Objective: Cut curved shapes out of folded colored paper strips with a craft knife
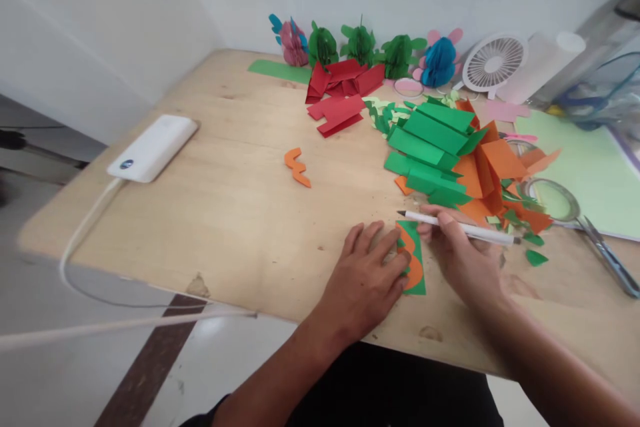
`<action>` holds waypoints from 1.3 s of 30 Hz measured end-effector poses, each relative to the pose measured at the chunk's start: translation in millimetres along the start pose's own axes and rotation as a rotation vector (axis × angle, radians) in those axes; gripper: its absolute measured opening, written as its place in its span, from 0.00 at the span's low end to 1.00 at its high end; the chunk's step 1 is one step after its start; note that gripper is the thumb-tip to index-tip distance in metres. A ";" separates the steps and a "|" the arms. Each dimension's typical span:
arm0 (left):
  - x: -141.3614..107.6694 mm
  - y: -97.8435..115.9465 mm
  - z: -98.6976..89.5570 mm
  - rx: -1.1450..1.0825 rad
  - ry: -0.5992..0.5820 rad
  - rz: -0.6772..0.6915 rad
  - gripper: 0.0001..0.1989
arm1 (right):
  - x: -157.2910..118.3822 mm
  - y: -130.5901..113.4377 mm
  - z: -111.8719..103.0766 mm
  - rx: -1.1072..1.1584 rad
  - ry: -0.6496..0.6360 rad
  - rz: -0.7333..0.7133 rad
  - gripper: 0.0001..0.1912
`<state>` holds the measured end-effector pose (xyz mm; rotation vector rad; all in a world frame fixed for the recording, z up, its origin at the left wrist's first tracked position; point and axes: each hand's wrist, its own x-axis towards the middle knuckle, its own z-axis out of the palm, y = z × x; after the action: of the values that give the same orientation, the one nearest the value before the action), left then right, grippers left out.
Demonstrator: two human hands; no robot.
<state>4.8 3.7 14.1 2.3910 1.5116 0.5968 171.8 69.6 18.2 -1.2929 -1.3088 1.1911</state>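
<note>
My left hand (367, 273) lies flat with its fingers spread, pressing an orange scalloped paper shape (415, 271) onto a green paper piece (419, 290). Part of both papers is hidden under my fingers. Just to the right, my right hand (465, 257) grips a white pencil (477, 232) with a dark tip, which points left above the top of the green piece. A second, thin wavy orange cutout (297, 167) rests alone on the table, up and left of my left hand.
Folded green papers (433, 140), orange papers (483, 173) and red papers (343, 90) lie beyond my hands. Scissors (607, 257) and a tape roll (553, 200) are at right. Paper figures (359, 45) and a white fan (495, 63) line the wall. A cabled power bank (155, 147) sits left.
</note>
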 end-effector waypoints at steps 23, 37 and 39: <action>-1.8 -4.1 3.1 -0.075 0.014 -0.018 0.18 | 0.1 -2.5 11.5 -0.315 0.035 -0.187 0.05; -0.6 -4.5 2.1 -0.084 0.000 -0.024 0.18 | -2.2 -1.4 10.9 -0.365 0.012 -0.147 0.06; -0.5 -4.4 1.9 -0.086 -0.006 -0.026 0.18 | -2.1 -3.0 12.0 -0.366 0.012 -0.141 0.06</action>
<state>2.0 5.1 10.5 2.3037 1.4810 0.6354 159.6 67.2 19.8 -1.4315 -1.6336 0.8698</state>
